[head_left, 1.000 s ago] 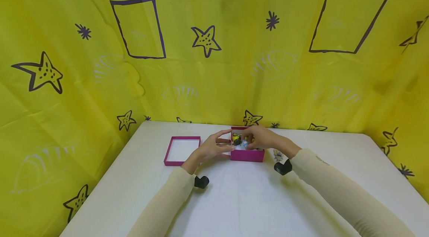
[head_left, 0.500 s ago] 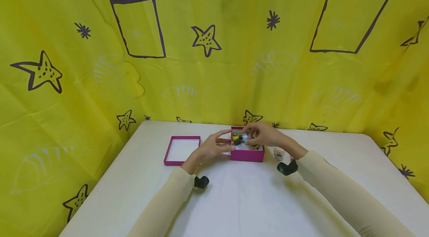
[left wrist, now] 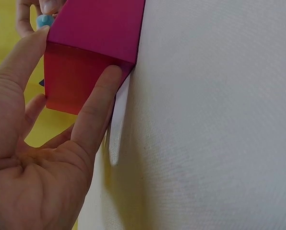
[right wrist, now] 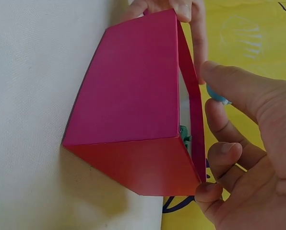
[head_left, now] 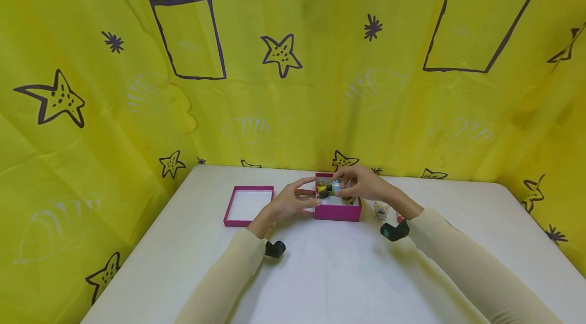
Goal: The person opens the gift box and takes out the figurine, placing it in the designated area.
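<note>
We see a small magenta box [head_left: 337, 210] standing open on the white surface [head_left: 329, 273], its lid [head_left: 248, 205] lying apart to the left; the left hand [head_left: 287, 203] braces the box's left wall, thumb and fingers [left wrist: 99, 103] pressed straight against the card; the right hand [head_left: 363, 185] hovers over the open top and pinches a small pale-blue piece [head_left: 336, 186] between thumb and fingertips, just above the other little figures, yellow and dark, packed inside; the piece also shows as a blue tip in the right wrist view [right wrist: 217, 96]; a further small figure [head_left: 380, 209] stands on the surface just right of the box; we judge the blue piece light, rigid and smooth, small enough to slip, so a fingertip pinch across its widest part suits it best; the box looks like thin card, light and easily shifted or dented, so we would steady it by its side walls rather than its rim.
</note>
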The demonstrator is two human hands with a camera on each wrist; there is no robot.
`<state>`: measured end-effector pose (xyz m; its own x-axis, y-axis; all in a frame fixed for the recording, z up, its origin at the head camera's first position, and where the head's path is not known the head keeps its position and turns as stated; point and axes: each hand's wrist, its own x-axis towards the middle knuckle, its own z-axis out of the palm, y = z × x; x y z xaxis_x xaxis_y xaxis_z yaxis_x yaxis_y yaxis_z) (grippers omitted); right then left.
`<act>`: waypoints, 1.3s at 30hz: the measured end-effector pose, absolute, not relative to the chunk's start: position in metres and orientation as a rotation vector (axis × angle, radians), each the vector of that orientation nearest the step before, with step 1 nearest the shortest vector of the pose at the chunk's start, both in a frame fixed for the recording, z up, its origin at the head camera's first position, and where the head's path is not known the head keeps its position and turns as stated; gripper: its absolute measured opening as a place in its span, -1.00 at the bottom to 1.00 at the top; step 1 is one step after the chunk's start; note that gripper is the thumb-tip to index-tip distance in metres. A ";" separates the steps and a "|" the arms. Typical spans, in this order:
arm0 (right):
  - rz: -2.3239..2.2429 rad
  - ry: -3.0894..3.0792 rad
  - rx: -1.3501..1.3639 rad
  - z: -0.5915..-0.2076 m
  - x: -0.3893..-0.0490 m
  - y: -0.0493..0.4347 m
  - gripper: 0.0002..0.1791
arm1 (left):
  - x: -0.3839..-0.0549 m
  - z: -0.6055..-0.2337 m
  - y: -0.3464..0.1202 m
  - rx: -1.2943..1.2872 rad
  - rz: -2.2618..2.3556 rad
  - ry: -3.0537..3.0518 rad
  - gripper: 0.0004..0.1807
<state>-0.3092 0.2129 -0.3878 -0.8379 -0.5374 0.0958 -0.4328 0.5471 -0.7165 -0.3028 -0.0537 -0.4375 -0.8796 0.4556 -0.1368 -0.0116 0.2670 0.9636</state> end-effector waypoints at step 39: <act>-1.147 2.781 -0.656 -0.376 -0.296 0.309 -0.60 | -0.302 -0.436 -0.052 0.361 1.631 2.172 -0.13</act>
